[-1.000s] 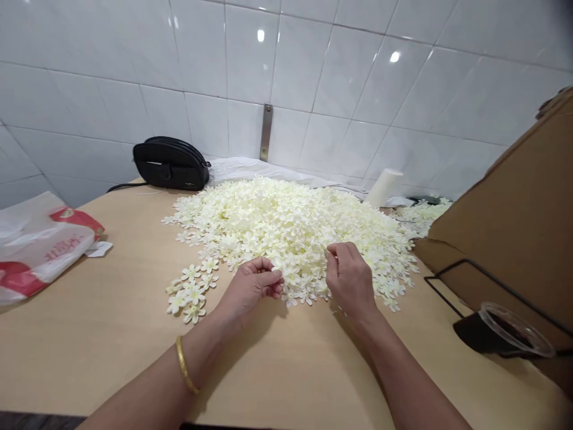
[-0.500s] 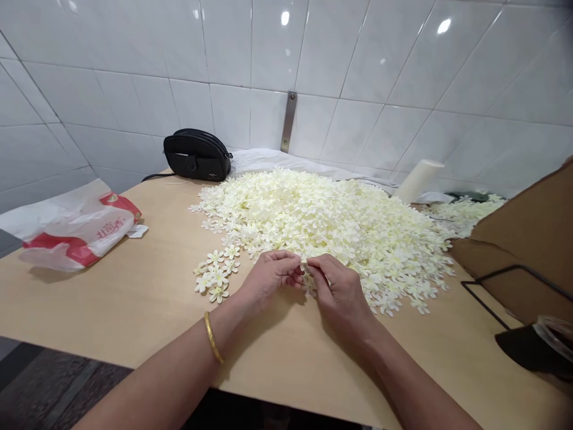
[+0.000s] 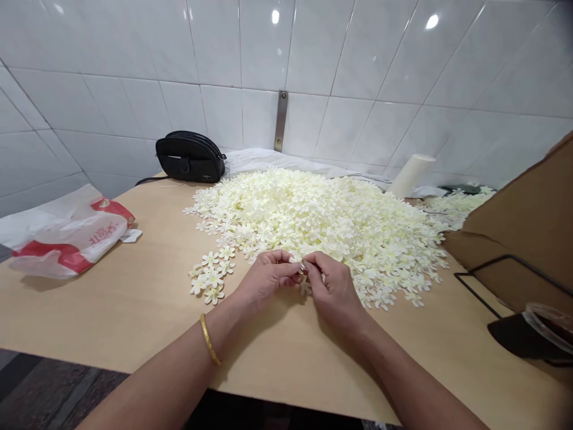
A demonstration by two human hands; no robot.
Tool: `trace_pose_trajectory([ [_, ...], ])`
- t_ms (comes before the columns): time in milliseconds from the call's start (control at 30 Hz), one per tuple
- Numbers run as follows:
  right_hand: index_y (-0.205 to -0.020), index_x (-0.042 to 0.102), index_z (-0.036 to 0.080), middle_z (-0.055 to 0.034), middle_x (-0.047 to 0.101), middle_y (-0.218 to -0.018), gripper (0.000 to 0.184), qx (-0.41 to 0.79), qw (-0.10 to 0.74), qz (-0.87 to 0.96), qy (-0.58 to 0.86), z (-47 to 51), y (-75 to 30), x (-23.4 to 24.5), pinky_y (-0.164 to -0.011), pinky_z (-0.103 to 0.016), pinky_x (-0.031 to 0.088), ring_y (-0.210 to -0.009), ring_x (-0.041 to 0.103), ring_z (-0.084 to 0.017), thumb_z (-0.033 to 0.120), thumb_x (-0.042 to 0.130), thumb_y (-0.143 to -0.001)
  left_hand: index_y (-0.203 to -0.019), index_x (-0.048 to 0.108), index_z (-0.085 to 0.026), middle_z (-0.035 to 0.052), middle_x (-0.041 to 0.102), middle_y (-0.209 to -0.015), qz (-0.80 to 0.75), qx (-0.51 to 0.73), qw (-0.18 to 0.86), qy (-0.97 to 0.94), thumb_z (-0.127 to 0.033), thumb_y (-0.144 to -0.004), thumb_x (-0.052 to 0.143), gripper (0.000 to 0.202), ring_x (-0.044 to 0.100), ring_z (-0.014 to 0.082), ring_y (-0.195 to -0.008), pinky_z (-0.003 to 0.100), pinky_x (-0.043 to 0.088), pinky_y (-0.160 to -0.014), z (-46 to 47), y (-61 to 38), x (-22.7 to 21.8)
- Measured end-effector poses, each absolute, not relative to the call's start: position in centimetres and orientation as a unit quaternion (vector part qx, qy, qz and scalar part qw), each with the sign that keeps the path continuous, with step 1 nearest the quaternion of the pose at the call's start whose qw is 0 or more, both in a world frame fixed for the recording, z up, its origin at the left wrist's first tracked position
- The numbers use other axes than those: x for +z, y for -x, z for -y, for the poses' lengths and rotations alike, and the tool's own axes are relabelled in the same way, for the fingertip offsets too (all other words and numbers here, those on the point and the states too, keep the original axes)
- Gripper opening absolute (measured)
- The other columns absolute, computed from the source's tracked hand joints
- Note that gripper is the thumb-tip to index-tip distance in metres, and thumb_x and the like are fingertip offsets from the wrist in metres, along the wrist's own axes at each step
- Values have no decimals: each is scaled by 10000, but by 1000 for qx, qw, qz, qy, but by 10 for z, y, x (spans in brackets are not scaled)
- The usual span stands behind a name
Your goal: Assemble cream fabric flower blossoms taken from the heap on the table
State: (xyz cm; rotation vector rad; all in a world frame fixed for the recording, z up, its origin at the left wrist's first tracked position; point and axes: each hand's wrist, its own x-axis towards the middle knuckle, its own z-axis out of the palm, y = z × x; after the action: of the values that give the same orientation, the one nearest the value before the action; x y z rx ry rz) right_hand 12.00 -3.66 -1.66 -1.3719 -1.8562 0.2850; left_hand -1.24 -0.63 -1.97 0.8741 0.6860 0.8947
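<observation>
A wide heap of pale cream artificial flowers [image 3: 313, 209] covers the middle of the wooden table [image 3: 286, 358]. At its front edge my left hand [image 3: 271, 276] and my right hand [image 3: 333, 283] meet fingertip to fingertip. Between thumb and finger, the left pinches a small artificial flower [image 3: 295, 261], mostly hidden by the fingers. The right thumb and forefinger are closed at the same flower. To the left of my hands lies a small separate cluster of flowers [image 3: 211, 276]. A gold bangle [image 3: 209, 339] circles my left wrist.
A black pouch [image 3: 190, 156] stands at the back left, and a white and red plastic bag [image 3: 71, 239] lies farther left. Behind the heap leans a cream cylinder [image 3: 412, 175]. A cardboard box [image 3: 519, 221], black wire frame [image 3: 483, 266] and dark cup [image 3: 528, 337] are at the right.
The view has shifted slightly, so most things sit a little farther left. My hands stay together at the flower; the fingertips have moved only slightly.
</observation>
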Motion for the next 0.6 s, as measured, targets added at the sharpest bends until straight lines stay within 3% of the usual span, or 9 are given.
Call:
trace_pose_trajectory([
  [133,-675,486,176,28,475,-551,165,137,416,702,561,37,-123,-12,-480,-198,334,-495,438,-89,165,381,-801,-624,499,-130,3,541,-500,-315,413,751,-408,-158,-630,630,134,512,83,-479,223,385,-543,6,13,-18],
  [300,-729,495,166,-11,489,-644,140,-82,450,684,569,26,-151,-9,-549,-228,354,-575,454,-116,159,377,-803,-611,482,-137,2,529,-507,-338,424,734,-408,-191,-647,611,144,497,84,-471,221,379,-518,4,15,-19],
  [400,-755,506,162,-46,503,-696,146,-170,391,683,593,18,-169,-13,-585,-257,370,-644,481,-152,139,367,-795,-592,469,-142,-4,523,-510,-365,424,715,-418,-212,-649,607,165,480,77,-456,216,368,-495,5,14,-18],
  [500,-828,529,155,-75,526,-756,152,-177,357,686,610,18,-170,-15,-608,-279,392,-700,505,-179,134,385,-786,-556,448,-147,-10,507,-482,-377,415,696,-449,-230,-662,589,195,462,76,-426,213,349,-459,7,13,-15],
  [600,-909,531,151,-84,534,-819,177,-142,422,697,562,25,-155,-11,-671,-285,412,-763,513,-177,146,389,-803,-534,433,-151,-12,494,-452,-379,405,679,-480,-240,-680,567,217,450,76,-404,212,337,-439,10,12,-13],
])
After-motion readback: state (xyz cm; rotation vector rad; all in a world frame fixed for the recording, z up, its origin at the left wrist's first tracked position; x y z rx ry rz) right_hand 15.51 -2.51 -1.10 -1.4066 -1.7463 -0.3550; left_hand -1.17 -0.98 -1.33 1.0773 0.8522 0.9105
